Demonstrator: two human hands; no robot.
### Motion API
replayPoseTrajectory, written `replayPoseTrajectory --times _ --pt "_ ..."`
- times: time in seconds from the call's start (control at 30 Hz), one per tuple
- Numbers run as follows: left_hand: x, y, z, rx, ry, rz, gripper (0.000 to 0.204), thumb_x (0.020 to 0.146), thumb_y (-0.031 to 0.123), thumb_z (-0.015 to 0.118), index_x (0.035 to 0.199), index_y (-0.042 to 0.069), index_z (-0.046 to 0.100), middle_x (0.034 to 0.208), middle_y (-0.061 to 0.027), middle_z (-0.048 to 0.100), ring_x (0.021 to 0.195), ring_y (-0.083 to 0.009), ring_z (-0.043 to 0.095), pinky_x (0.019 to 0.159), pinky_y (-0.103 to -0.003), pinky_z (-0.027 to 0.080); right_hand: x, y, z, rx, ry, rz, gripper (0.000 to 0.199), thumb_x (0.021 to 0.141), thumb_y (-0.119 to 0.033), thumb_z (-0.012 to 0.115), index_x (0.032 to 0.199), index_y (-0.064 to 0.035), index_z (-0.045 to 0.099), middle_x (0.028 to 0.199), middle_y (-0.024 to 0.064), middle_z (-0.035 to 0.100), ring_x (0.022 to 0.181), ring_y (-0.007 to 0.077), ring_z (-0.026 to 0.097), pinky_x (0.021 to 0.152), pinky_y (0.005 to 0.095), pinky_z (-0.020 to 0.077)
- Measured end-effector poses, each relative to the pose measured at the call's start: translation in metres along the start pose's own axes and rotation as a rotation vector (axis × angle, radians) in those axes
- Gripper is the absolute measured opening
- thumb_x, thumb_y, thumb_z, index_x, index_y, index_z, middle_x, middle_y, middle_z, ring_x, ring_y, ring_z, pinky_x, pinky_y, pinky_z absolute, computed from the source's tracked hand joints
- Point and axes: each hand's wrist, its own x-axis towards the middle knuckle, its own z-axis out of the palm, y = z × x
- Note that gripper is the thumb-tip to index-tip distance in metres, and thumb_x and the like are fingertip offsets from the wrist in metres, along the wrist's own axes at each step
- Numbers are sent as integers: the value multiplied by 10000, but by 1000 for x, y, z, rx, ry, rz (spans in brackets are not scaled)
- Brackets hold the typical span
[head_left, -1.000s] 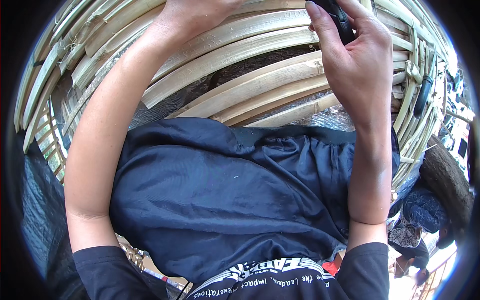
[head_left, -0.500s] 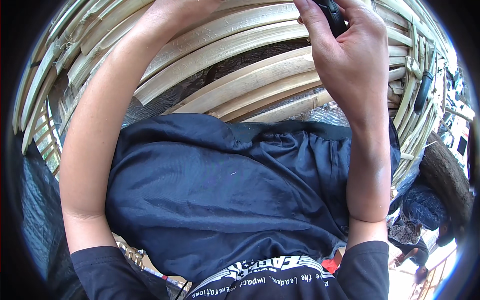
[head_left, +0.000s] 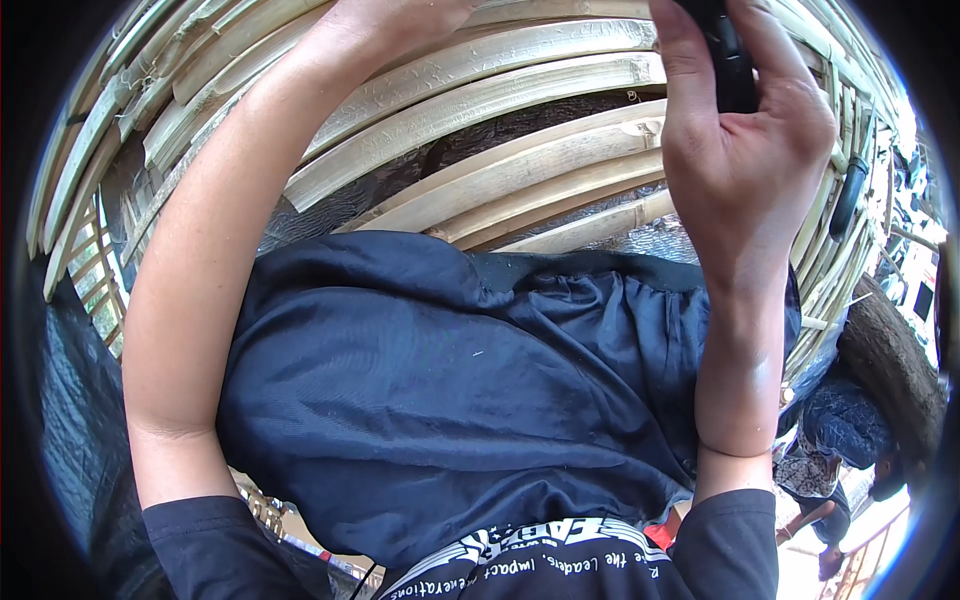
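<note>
My right hand (head_left: 752,150) is raised near the top of the view, its fingers closed around a slim black object (head_left: 727,62) whose upper end runs out of the picture. It is held against curved bamboo slats (head_left: 480,100). My left hand (head_left: 400,18) reaches up to the same slats at the top edge. Only its heel and wrist show, with the fingers cut off. My dark blue shirt (head_left: 450,380) fills the middle between both forearms.
The bamboo slats curve around me like a woven frame, with more strips at the right (head_left: 850,200) and left (head_left: 90,200). Black sheeting (head_left: 60,400) hangs at the left. Another person in dark patterned clothing (head_left: 845,440) is at the lower right.
Both hands have risen toward the top edge. The left hand's fingers have slipped out of view, and the black object in the right hand is now partly cut off.
</note>
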Motion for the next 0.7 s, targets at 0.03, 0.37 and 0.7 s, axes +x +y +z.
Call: replayPoseTrajectory --times 0.03,0.37,0.7 --pt "1 1 0 12 -13 -11 80 872 89 783 865 10 770 785 -52 705 696 -115 613 659 -280 507 4 -2 0 -35 73 -136 454 935 25 623 1379 98 564 840 141 734 604 120 637 524 240 461" --pt "-1 0 0 10 40 56 66 855 91 789 840 29 773 780 -43 701 695 -117 615 663 -283 509 -3 -6 2 -105 -54 73 498 916 40 629 1407 71 554 767 135 697 602 135 618 532 271 448" --pt "-7 7 4 145 102 120 131 852 132 792 808 16 751 748 -48 687 665 -138 601 635 -306 502 0 -17 12 -237 4 12 505 929 53 612 1428 60 538 882 146 730 712 140 675 622 250 505"
